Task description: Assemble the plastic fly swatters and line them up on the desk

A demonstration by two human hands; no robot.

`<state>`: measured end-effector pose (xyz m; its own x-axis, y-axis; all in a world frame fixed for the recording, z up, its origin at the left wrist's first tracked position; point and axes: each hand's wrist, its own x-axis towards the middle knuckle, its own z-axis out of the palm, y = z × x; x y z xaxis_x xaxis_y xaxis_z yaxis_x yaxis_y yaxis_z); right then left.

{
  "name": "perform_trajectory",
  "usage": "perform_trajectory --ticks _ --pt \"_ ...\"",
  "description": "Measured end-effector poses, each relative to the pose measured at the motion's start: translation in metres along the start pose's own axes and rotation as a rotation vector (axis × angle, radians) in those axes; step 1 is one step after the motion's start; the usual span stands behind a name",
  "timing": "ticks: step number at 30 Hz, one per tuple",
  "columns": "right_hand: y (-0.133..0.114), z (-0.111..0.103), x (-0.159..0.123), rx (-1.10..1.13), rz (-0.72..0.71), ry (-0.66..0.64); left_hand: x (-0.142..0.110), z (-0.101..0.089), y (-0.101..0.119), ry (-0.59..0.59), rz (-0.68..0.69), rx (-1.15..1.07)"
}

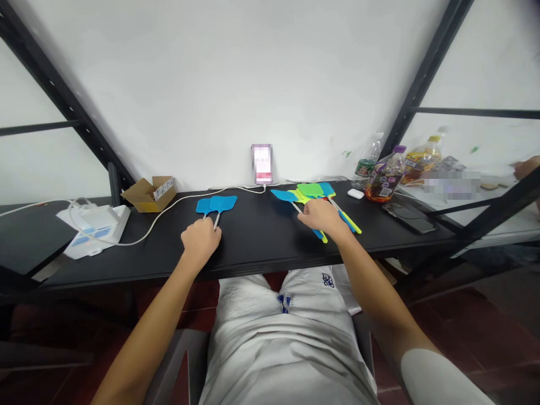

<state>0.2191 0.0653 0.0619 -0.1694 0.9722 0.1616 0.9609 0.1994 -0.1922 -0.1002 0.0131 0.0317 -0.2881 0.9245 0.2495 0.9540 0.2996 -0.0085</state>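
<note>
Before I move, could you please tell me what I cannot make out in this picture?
All in the head view:
- Handles of the two blue spatulas: hidden by the left hand.
- Fingertips of the right hand: hidden under it.
- Exact count of the piled spatulas: they overlap.
- Phone screen: pixelated.
- Small print on the purple-capped bottle: too small.
- Left elbow: cut off by the bottom edge.

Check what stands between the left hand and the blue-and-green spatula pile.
Nothing visible stands between the left hand and the spatula pile, only bare tabletop; the right hand partly covers the pile's near side.
</note>
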Motion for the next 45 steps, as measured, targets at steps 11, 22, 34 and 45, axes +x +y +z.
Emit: perform_trajectory --ticks 11,22,34,45 --pt "-0.027 -0.020 -0.033 0.999 -0.357 -0.064 -0.078 -0.041 0.022 0.022 0.447 -0.640" --pt "-0.051 -0.007 -0.040 1.175 -0.447 -0.305 -0.101 -0.023 0.048 -0.293 0.588 -1.126" --pt "-0.045 -0.012 -0.038 1.192 -0.407 -0.124 -0.093 -0.027 0.043 -0.225 0.600 -1.071" --pt "-0.008 -0.026 -0.016 1.387 -0.080 0.361 -0.094 -0.019 0.039 -0.447 0.564 -1.131"
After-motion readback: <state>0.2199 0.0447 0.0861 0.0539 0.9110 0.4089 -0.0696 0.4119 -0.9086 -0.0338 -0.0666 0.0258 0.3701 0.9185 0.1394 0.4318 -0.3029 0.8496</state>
